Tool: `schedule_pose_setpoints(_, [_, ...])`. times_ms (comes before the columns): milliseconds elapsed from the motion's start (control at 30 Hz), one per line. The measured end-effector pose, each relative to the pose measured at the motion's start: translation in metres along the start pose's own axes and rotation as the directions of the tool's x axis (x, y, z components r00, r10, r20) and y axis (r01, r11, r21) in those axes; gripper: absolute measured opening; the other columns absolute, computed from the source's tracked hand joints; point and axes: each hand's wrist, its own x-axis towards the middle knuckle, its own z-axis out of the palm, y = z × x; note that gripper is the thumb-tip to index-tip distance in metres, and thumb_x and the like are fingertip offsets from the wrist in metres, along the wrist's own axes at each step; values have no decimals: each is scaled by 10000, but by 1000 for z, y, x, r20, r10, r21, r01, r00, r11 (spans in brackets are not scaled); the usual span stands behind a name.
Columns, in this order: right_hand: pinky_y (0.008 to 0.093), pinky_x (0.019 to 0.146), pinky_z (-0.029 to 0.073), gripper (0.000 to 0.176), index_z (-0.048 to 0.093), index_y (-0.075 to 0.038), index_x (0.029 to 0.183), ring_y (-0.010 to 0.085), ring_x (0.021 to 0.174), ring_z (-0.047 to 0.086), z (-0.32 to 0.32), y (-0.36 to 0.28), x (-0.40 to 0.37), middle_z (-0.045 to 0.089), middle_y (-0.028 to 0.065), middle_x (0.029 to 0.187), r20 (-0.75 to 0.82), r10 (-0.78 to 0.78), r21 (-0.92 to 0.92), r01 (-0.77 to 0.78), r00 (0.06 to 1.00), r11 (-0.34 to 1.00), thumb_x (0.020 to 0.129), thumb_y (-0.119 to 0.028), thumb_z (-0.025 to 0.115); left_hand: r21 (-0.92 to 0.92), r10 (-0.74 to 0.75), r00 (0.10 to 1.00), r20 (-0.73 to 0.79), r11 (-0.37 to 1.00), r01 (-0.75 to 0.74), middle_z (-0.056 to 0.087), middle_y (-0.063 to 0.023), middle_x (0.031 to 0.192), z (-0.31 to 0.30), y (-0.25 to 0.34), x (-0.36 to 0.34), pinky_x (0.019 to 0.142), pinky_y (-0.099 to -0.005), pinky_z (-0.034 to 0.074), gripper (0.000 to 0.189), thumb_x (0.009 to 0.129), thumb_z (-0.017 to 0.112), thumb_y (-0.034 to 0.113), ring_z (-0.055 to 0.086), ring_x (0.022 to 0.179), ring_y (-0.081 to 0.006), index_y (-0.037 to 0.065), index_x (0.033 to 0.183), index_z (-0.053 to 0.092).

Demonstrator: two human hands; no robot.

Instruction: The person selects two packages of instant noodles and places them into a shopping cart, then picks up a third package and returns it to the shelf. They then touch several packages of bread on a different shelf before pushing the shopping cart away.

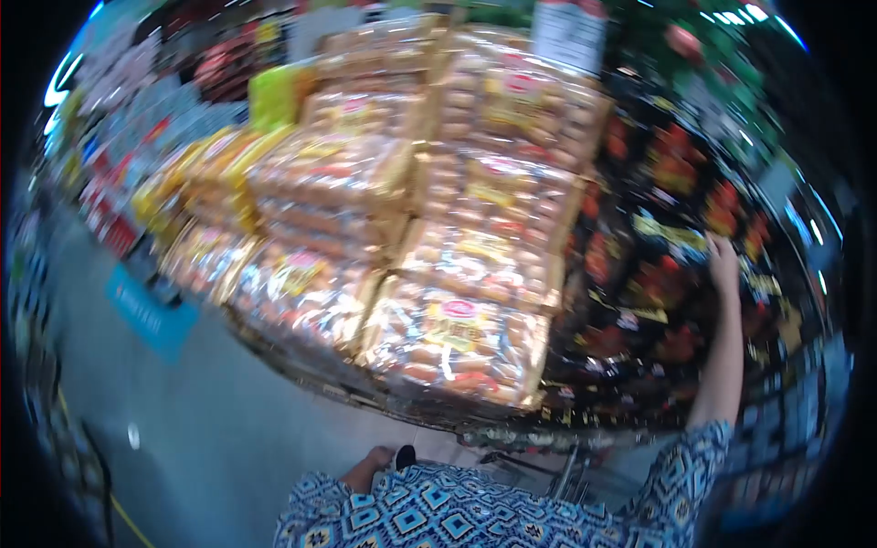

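a supermarket aisle: cardboard trays of clear-wrapped golden bread rolls (457, 237) stand stacked high as a display, beside dark packets with red and yellow print (667, 237) filling a shelf. a white printed sign (568, 32) tops the stack, and rows of colourful packaged goods (137, 119) line the left, above a smooth grey floor (228, 429).

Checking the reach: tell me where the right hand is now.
Head view, right side: the right hand is raised to the dark red-printed packets, just right of the stacked bun packs.

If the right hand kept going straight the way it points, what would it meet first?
The right hand would most likely meet the dark red-printed packets on the display. Blur hides whether it touches them.
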Motion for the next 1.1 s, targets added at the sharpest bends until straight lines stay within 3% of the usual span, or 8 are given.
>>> schedule_pose_setpoints(33, [392, 876, 470, 326, 670, -105, 1112, 324, 1004, 620, -2, -5, -3, 654, 177, 1048, -18, -14, -75, 12, 1000, 997, 914, -329, 539, 451, 244, 966, 88, 855, -257, 677, -120, 920, -11, 9, -13, 674, -345, 571, 257, 843, 574, 139, 678, 864, -225, 56, 1081, 618])
schedule_pose_setpoints(133, [421, 836, 486, 360, 671, -109, 1092, 340, 968, 631, -7, -19, -7, 670, 175, 995, -15, 73, -105, -74, 997, 992, 904, -376, 521, -347, -195, 981, -18, 921, 177, 650, -157, 784, -12, 30, -22, 519, -342, 522, 302, 864, 582, 246, 629, 589, -232, -44, 945, 611])
schedule_pose_setpoints(433, [441, 811, 460, 287, 655, -2, 885, 360, 915, 600, 3, -13, -14, 641, 190, 906, -338, 31, 62, -10, 941, 998, 895, -266, 545, -95, 157, 987, 43, 984, -152, 664, -126, 824, -24, 38, -21, 596, -328, 499, 379, 894, 577, 231, 606, 645, -204, -65, 1129, 562])
schedule_pose_setpoints(567, [437, 863, 468, 332, 684, -79, 980, 337, 989, 624, -5, -24, -11, 676, 166, 1006, -84, 238, 14, -238, 968, 971, 886, -366, 548, -43, 214, 976, 48, 976, -212, 652, -117, 785, -19, 31, -7, 594, -335, 487, 334, 902, 564, 252, 595, 639, -203, -44, 1051, 607])
schedule_pose_setpoints(667, [404, 879, 467, 331, 673, -39, 992, 323, 987, 626, -18, -63, -10, 672, 160, 1014, -256, 258, 138, -229, 931, 964, 863, -330, 583, -219, -145, 986, 86, 962, 161, 625, -97, 711, -9, 27, 16, 583, -356, 463, 308, 909, 549, 286, 578, 642, -189, -8, 893, 641])
schedule_pose_setpoints(867, [402, 940, 418, 350, 662, -42, 1000, 300, 1042, 586, -19, -138, -28, 642, 134, 1006, -155, -287, 278, 320, 945, 905, 869, -359, 593, -12, -87, 992, 87, 996, 89, 635, -105, 729, -9, 28, 23, 693, -367, 454, 389, 884, 556, 351, 589, 699, -216, -26, 830, 632])
schedule_pose_setpoints(933, [497, 1010, 338, 418, 665, -96, 1072, 311, 1065, 574, -4, -148, -44, 651, 119, 1063, -114, -386, -57, 382, 915, 922, 878, -444, 539, -36, -85, 995, 44, 996, 87, 641, -108, 749, -8, 28, 20, 704, -366, 458, 389, 883, 550, 354, 595, 717, -219, -22, 828, 634])
schedule_pose_setpoints(1100, [542, 1077, 245, 447, 649, -90, 1114, 303, 1125, 549, 10, -148, -55, 635, 118, 1145, -42, -361, -133, 353, 931, 926, 910, -447, 473, 143, 111, 994, -15, 984, -108, 642, -100, 770, -11, 18, 24, 712, -362, 462, 354, 897, 524, 320, 598, 735, -206, -5, 792, 619])
